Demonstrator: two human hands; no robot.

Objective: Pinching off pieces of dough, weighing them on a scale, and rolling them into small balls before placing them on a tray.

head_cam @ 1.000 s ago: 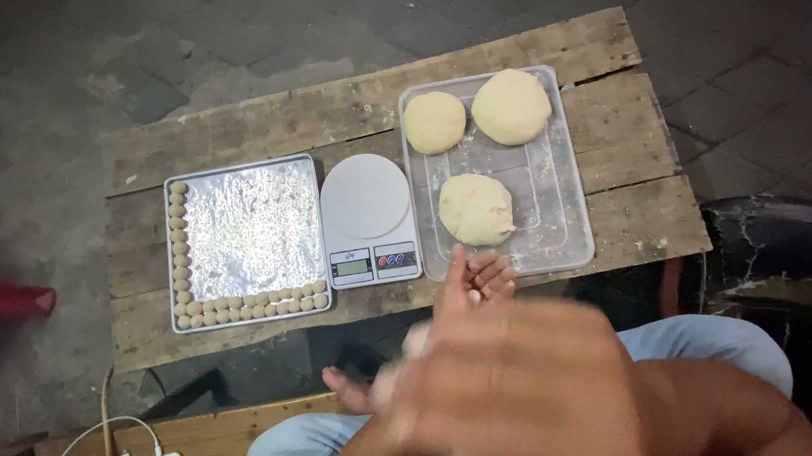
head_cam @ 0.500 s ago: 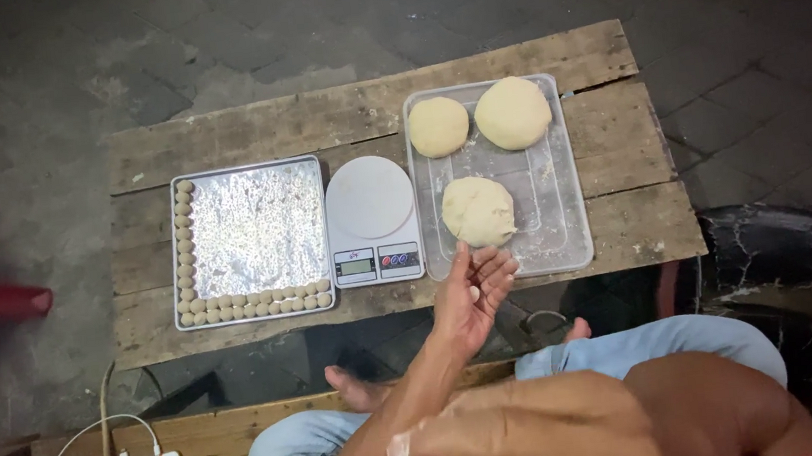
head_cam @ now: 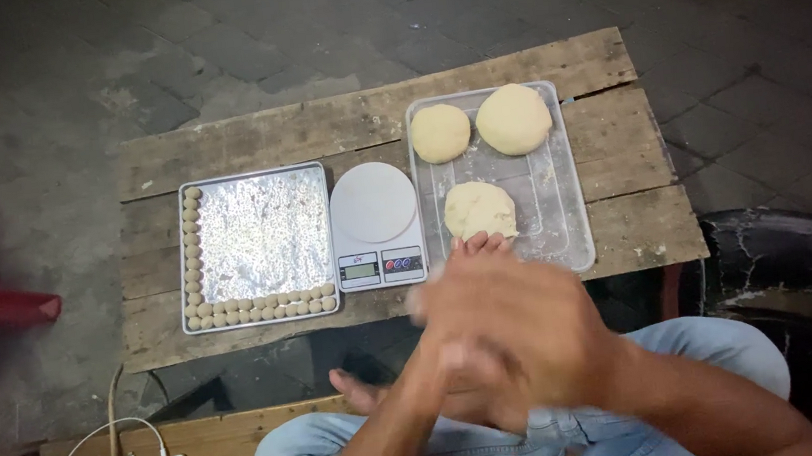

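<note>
Grip unclear: blurred right hand (head_cam: 522, 331) covers left hand (head_cam: 462, 373) near 3 dough balls (head_cam: 480, 210).

Both hands pressed palm to palm before the seated person's lap, right hand (head_cam: 521, 321) blurred on top, left hand (head_cam: 469, 352) beneath, fingertips pointing forward, forearms converging from below.

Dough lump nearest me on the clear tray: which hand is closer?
Left. Fingertips of the left hand almost reach the dough lump; the right hand lies blurred across its palm, farther back.
</note>
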